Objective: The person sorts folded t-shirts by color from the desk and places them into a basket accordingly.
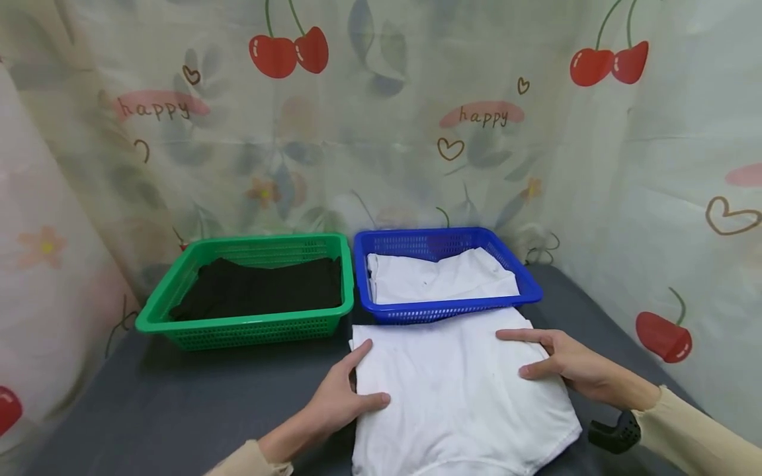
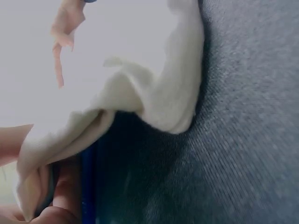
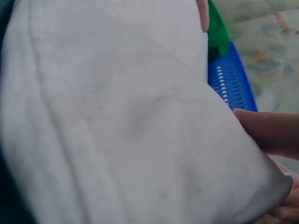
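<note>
A folded white T-shirt [image 1: 452, 390] lies in front of me, with a curved seam along its near side. My left hand [image 1: 340, 395] grips its left edge, thumb on top and other fingers partly hidden underneath. At the opposite edge, my right hand [image 1: 574, 365] holds the cloth between thumb and fingers. In the right wrist view, the right thumb [image 3: 271, 130] lies over the T-shirt [image 3: 126, 116] and fingers show below its corner. The left wrist view shows the T-shirt's [image 2: 159, 88] near part hanging in folds above the dark surface.
Just beyond the T-shirt stands a blue basket [image 1: 446, 307] containing folded white cloth [image 1: 440, 277]. Left of it, a green basket [image 1: 250, 322] holds dark folded cloth [image 1: 268, 287]. Both are on a dark grey tabletop [image 1: 196, 403], backed by a cherry-patterned curtain [image 1: 381, 158].
</note>
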`<state>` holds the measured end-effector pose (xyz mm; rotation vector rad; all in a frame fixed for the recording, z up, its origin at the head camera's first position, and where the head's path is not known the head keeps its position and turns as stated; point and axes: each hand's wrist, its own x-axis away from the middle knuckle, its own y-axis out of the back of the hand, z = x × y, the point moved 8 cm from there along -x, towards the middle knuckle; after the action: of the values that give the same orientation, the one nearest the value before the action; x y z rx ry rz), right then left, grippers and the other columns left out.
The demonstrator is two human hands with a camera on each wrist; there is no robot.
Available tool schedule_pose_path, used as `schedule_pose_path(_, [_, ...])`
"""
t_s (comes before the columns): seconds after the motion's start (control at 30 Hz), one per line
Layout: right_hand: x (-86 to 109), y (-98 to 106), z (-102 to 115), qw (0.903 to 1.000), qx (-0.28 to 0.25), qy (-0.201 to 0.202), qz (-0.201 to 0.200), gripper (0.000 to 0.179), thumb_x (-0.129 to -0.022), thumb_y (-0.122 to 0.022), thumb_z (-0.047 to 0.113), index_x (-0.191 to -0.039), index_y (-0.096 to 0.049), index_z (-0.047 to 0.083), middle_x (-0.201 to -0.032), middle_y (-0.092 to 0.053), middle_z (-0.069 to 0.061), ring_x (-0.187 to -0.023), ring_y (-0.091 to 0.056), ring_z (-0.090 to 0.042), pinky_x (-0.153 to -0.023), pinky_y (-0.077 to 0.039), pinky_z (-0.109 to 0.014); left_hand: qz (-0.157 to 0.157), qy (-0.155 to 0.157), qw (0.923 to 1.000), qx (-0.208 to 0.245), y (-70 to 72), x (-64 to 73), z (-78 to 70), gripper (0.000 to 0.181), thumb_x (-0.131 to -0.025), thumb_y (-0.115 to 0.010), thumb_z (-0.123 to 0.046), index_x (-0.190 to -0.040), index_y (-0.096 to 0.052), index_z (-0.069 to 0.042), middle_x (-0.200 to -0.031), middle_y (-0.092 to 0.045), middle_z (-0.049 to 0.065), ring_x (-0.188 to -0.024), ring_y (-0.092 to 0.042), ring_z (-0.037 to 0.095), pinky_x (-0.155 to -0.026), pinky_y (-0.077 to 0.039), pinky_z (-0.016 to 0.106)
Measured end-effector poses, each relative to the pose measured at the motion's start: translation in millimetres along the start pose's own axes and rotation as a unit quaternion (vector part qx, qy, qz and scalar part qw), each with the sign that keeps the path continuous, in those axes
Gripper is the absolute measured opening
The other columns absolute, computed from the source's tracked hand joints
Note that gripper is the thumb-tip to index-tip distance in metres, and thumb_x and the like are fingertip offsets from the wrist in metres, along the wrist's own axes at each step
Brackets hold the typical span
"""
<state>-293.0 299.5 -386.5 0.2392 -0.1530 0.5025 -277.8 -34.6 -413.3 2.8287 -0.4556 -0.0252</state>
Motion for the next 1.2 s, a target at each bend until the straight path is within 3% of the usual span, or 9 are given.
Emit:
schedule_pose_path(0.13, [3.6, 0, 12, 0.9996, -0.014, 0.019, 0.012, 0.062, -0.091, -0.066, 0.002, -0.149, -0.043, 0.009, -0.155, -0.018, -0.019, -0.123, -0.048, -0.029, -0.093, -0.048, -0.047, 0.003, -0.025, 0.9993, 0.028, 7.2, 7.7, -8.9, 0.096, -0.079, -0.085, -0.018, -0.156, -0.029, -0.010, -0.153, -0.031, 0.020, -0.125, -0.048, 0.027, -0.095, -0.047, 0.043])
schedule_pose_path(0.23, [7.1, -1, 21, 0.9985, -0.025, 0.034, 0.034, 0.063, -0.093, -0.062, -0.001, -0.151, -0.039, 0.008, -0.153, -0.026, -0.019, -0.124, -0.050, -0.031, -0.093, -0.048, -0.049, 0.024, -0.060, 0.9965, 0.052, 10.1, 12.1, -18.7, 0.094, -0.082, -0.083, -0.018, -0.156, -0.027, -0.010, -0.152, -0.032, 0.019, -0.122, -0.051, 0.027, -0.091, -0.050, 0.040])
schedule_pose_path(0.4, [14.9, -3, 35, 0.9949, -0.022, 0.074, 0.064, 0.063, -0.095, -0.056, -0.007, -0.153, -0.033, 0.005, -0.153, -0.031, -0.015, -0.126, -0.048, -0.030, -0.093, -0.048, -0.050, 0.061, -0.120, 0.9893, 0.056, 13.8, 18.1, -34.3, 0.091, -0.086, -0.079, -0.016, -0.157, -0.023, -0.014, -0.156, -0.027, 0.010, -0.131, -0.043, 0.025, -0.095, -0.047, 0.032])
schedule_pose_path(0.57, [23.1, -3, 52, 0.9933, 0.004, 0.107, 0.043, 0.062, -0.095, -0.057, -0.005, -0.152, -0.037, 0.008, -0.158, -0.024, -0.009, -0.134, -0.038, -0.020, -0.095, -0.047, -0.047, 0.083, -0.176, 0.9796, 0.051, 22.9, 25.5, -56.5, 0.090, -0.087, -0.077, -0.010, -0.158, -0.022, -0.019, -0.157, -0.026, 0.005, -0.132, -0.040, 0.024, -0.095, -0.046, 0.030])
schedule_pose_path(0.7, [24.4, 3, 71, 0.9919, 0.017, 0.126, 0.013, 0.063, -0.095, -0.059, -0.004, -0.152, -0.038, 0.010, -0.159, -0.020, -0.009, -0.135, -0.035, -0.018, -0.093, -0.049, -0.045, 0.078, -0.203, 0.9755, 0.036, 37.2, 24.6, -78.4, 0.092, -0.087, -0.077, -0.009, -0.158, -0.021, -0.022, -0.158, -0.024, 0.002, -0.133, -0.040, 0.023, -0.093, -0.048, 0.032])
schedule_pose_path(0.83, [17.9, 15, 90, 0.9909, 0.025, 0.130, -0.024, 0.063, -0.094, -0.062, -0.003, -0.151, -0.041, 0.011, -0.158, -0.018, -0.010, -0.130, -0.042, -0.022, -0.089, -0.051, -0.043, 0.056, -0.212, 0.9756, -0.007, 49.4, 12.3, -95.8, 0.094, -0.086, -0.078, -0.011, -0.158, -0.019, -0.019, -0.159, -0.021, 0.003, -0.130, -0.044, 0.025, -0.089, -0.051, 0.033])
schedule_pose_path(0.97, [2.4, 33, 106, 0.9886, 0.038, 0.128, -0.069, 0.061, -0.092, -0.067, 0.000, -0.149, -0.045, 0.011, -0.158, -0.019, -0.010, -0.132, -0.037, -0.024, -0.088, -0.052, -0.037, 0.044, -0.219, 0.9734, -0.051, 56.9, -11.5, -109.0, 0.094, -0.087, -0.078, -0.012, -0.158, -0.017, -0.014, -0.160, -0.019, 0.006, -0.133, -0.041, 0.025, -0.094, -0.049, 0.039])
schedule_pose_path(1.07, [-15.2, 47, 118, 0.9864, 0.041, 0.129, -0.094, 0.061, -0.090, -0.070, 0.002, -0.146, -0.048, 0.007, -0.159, -0.020, -0.010, -0.139, -0.025, -0.024, -0.090, -0.049, -0.029, 0.034, -0.202, 0.9761, -0.071, 65.0, -35.0, -116.2, 0.094, -0.087, -0.078, -0.014, -0.158, -0.017, -0.014, -0.160, -0.019, 0.005, -0.138, -0.035, 0.023, -0.099, -0.044, 0.043])
schedule_pose_path(1.2, [-44.1, 67, 131, 0.9854, 0.028, 0.115, -0.122, 0.062, -0.087, -0.074, 0.001, -0.144, -0.050, 0.003, -0.160, -0.020, -0.008, -0.143, -0.018, -0.023, -0.088, -0.048, -0.025, 0.016, -0.157, 0.9849, -0.071, 78.1, -69.0, -122.1, 0.092, -0.087, -0.078, -0.015, -0.158, -0.019, -0.018, -0.160, -0.021, 0.004, -0.135, -0.039, 0.026, -0.097, -0.046, 0.044])
